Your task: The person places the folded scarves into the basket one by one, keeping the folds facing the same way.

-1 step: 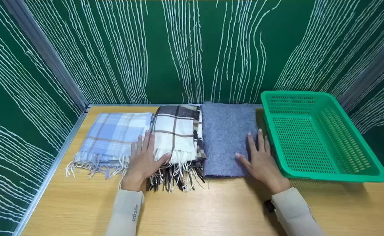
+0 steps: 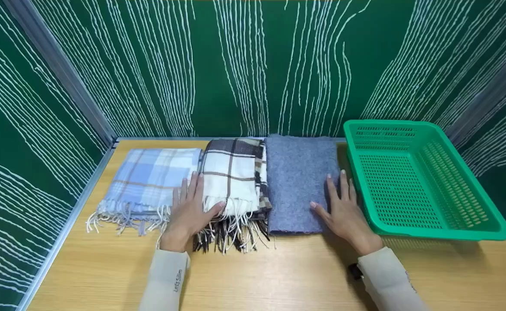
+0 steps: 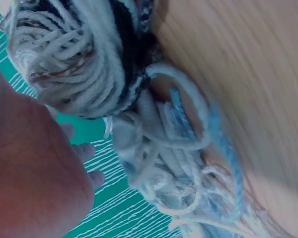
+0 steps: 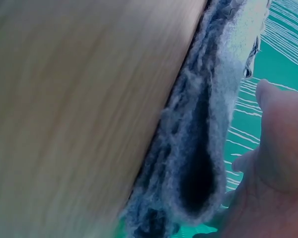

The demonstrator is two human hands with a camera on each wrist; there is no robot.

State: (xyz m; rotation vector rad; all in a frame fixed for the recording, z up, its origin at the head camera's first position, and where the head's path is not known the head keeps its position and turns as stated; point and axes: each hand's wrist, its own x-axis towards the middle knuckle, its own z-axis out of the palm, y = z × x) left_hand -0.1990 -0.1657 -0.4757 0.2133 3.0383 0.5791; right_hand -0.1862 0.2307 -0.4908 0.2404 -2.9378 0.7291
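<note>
Green walls (image 2: 205,65) streaked with wavy white lines stand behind a pale wood-grain table (image 2: 257,276), where three folded cloths lie side by side in front of you. On your left is the light blue plaid cloth (image 2: 145,172), with white bands, thin brown lines and a pale fringe along its near edge. Next to it, in the middle, sits the brown-and-white plaid cloth (image 2: 235,181): broad white squares crossed by brown stripes, darker at the far end, with white and dark brown tassels spilling onto the wood. The grey cloth (image 2: 298,185) comes third, plain and flecked; your right wrist view shows its fuzzy layers and a rounded fold with a dark hollow inside.

Your left hand (image 2: 188,216) lies over the meeting edges of the two plaids, fingers extended, thumb spread apart and grasping nothing. Your right hand (image 2: 346,216) is at the grey cloth's right edge, its fingers and thumb likewise apart. You cannot tell how firmly either one presses. Just beside your right hand is a green slotted basket (image 2: 443,235).
</note>
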